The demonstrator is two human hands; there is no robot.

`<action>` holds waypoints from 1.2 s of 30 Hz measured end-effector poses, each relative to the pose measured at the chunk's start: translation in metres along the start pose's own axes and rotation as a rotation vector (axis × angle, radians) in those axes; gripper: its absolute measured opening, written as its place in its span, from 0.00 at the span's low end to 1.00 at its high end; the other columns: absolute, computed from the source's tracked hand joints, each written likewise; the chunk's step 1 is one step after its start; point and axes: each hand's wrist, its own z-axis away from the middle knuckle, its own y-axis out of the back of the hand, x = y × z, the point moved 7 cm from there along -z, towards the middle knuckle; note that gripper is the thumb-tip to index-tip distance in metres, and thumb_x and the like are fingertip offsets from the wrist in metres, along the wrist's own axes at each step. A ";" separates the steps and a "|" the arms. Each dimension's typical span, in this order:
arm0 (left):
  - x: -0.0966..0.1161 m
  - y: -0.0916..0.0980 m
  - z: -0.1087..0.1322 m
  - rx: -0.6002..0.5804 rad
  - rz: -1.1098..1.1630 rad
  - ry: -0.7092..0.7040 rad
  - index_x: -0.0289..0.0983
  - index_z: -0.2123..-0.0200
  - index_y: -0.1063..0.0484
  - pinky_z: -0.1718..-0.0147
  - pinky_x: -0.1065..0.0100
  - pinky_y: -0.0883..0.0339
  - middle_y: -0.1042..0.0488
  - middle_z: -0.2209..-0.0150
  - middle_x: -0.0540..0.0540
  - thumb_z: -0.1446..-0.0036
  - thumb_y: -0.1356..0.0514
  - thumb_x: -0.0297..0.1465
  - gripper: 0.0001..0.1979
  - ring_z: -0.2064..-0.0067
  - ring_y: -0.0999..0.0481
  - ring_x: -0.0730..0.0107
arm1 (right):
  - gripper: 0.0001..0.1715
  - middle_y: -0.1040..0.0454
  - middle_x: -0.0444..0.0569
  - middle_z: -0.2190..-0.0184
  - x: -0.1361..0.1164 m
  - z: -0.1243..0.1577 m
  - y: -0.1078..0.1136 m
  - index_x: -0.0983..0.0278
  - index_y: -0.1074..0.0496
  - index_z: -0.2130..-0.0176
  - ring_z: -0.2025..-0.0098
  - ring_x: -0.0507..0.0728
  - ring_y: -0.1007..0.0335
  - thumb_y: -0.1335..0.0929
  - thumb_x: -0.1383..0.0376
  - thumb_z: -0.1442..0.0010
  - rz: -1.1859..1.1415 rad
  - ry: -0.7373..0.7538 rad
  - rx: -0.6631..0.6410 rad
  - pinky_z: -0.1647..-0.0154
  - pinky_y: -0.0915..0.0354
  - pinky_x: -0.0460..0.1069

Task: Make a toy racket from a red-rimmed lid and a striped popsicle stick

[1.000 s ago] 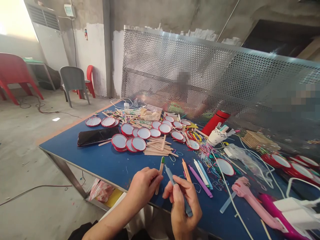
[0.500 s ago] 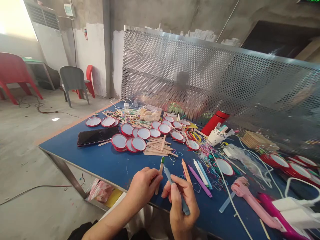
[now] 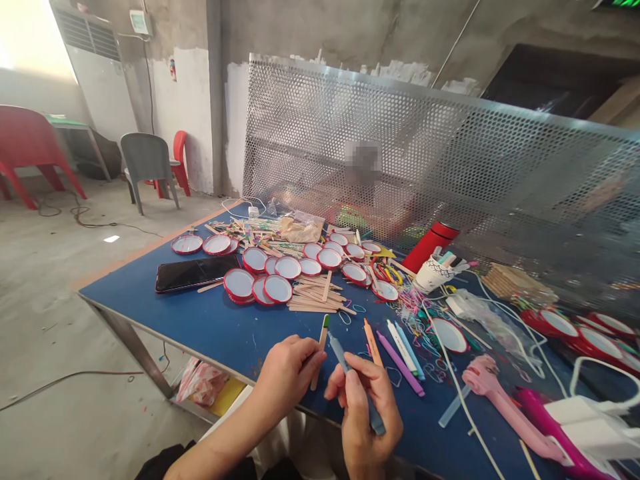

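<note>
Cup (image 3: 434, 275) — pens (image 3: 447, 257) inside; right hand (image 3: 367, 413) holds marker (image 3: 338, 351)

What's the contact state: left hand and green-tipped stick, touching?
Touching. The head view shows the left hand pinched round the green-tipped stick, no gap; the right hand grips a blue marker beside it.

Pens (image 3: 400, 351) lie right of marker (image 3: 338, 351) (person (image 3: 361, 200) seemingly behind screen (image 3: 300, 133)).
</note>
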 end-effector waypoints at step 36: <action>0.002 0.001 0.000 0.003 0.017 -0.005 0.41 0.77 0.37 0.66 0.68 0.38 0.27 0.76 0.49 0.34 0.49 0.33 0.17 0.68 0.28 0.65 | 0.08 0.25 0.38 0.78 0.000 0.001 -0.001 0.57 0.23 0.57 0.80 0.55 0.29 0.33 0.65 0.33 -0.016 -0.031 -0.017 0.81 0.34 0.50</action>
